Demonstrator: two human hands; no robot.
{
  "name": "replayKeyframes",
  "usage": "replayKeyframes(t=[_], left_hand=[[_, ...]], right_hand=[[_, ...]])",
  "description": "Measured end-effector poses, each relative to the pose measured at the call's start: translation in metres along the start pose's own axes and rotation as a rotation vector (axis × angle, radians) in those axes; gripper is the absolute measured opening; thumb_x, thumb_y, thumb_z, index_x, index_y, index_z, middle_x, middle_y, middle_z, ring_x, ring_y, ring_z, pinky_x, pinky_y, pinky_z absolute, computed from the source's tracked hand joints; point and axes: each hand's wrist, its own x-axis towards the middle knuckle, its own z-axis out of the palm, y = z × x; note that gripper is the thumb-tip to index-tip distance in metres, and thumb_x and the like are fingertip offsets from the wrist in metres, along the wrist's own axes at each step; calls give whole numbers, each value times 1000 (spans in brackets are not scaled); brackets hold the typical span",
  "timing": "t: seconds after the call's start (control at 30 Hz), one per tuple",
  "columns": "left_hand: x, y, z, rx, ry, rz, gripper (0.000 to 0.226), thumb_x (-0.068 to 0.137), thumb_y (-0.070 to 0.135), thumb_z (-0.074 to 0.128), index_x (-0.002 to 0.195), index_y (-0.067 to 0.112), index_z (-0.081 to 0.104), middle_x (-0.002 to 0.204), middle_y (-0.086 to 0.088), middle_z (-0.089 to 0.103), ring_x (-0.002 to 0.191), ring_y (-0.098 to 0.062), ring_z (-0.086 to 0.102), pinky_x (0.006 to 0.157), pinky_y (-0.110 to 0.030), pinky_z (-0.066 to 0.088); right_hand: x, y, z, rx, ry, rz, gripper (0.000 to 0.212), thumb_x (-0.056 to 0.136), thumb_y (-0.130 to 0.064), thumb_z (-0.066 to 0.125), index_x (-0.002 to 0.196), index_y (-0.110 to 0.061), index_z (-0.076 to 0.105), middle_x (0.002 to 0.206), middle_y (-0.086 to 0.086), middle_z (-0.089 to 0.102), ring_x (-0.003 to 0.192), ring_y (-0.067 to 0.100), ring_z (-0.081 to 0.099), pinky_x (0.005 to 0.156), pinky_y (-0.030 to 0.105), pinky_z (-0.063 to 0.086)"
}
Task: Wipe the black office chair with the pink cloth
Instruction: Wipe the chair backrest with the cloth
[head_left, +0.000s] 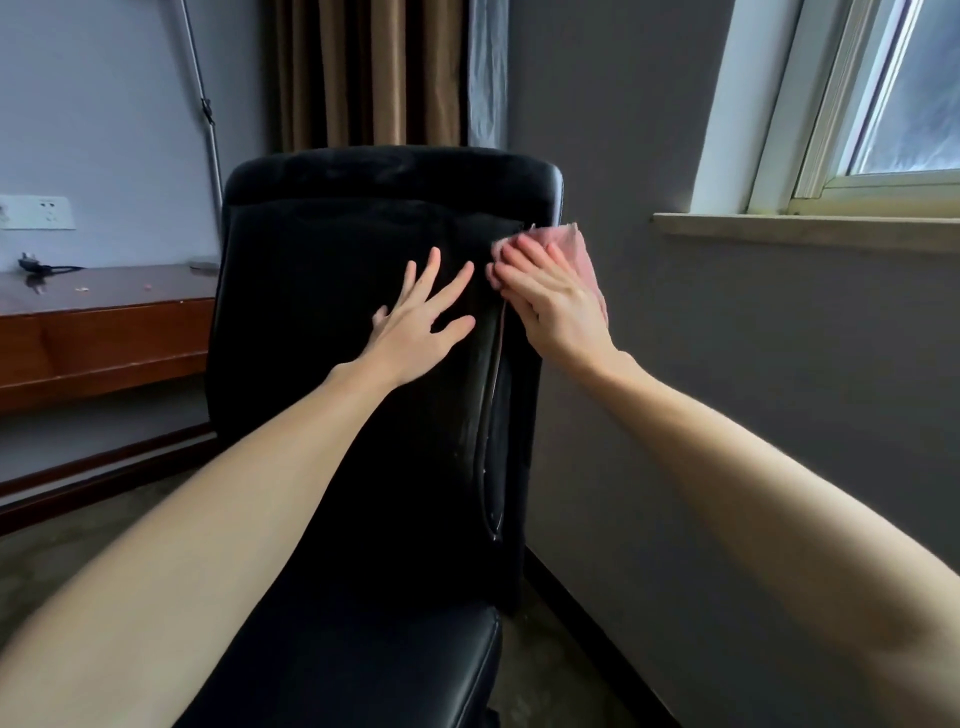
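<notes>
The black office chair (332, 249) fills the middle of the head view, its tall backrest facing me and its seat at the bottom. My left hand (423, 317) lies flat on the backrest with fingers spread and straight. My right hand (548, 296) presses the pink cloth (576, 249) against the backrest's right edge with straight fingers. Most of the cloth is hidden under that hand; its upper corner sticks out to the right.
A dark wooden desk (104, 317) stands to the left, with a black plug (31, 262) on it and a wall socket (36, 212) above. A grey wall with a window sill (805, 231) runs close along the chair's right side. Brown curtains (363, 73) hang behind.
</notes>
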Motion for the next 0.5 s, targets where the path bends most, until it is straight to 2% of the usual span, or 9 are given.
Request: replayKeyframes(t=[0.1, 0.23, 0.37, 0.5], left_hand=[[2, -3, 3, 6, 9, 3, 61, 102, 47, 43, 153, 52, 11, 164, 14, -16, 151, -14, -18, 116, -64, 1], [1, -6, 4, -12, 17, 1, 61, 102, 46, 43, 153, 52, 11, 164, 14, -16, 150, -13, -20, 117, -63, -1], [1, -10, 5, -11, 18, 13, 60, 102, 46, 43, 153, 52, 12, 164, 14, -16, 150, -13, -20, 117, -62, -1], [3, -12, 6, 11, 16, 16, 60, 102, 47, 44, 153, 52, 12, 165, 14, -15, 150, -13, -19, 117, -62, 0]], right_hand=[[-29, -9, 5, 40, -67, -25, 33, 100, -20, 53, 130, -8, 61, 137, 10, 57, 136, 25, 44, 117, 42, 29], [-3, 1, 4, -32, -64, -37, 34, 100, -22, 53, 129, -6, 62, 135, 8, 60, 132, 30, 50, 114, 48, 34], [36, 9, 3, -115, -58, 35, 33, 101, -20, 51, 129, -6, 62, 135, 5, 60, 133, 30, 49, 116, 29, 18], [20, 4, 12, -70, -34, 58, 31, 101, -20, 51, 127, -7, 64, 137, 6, 59, 135, 28, 46, 117, 42, 29]])
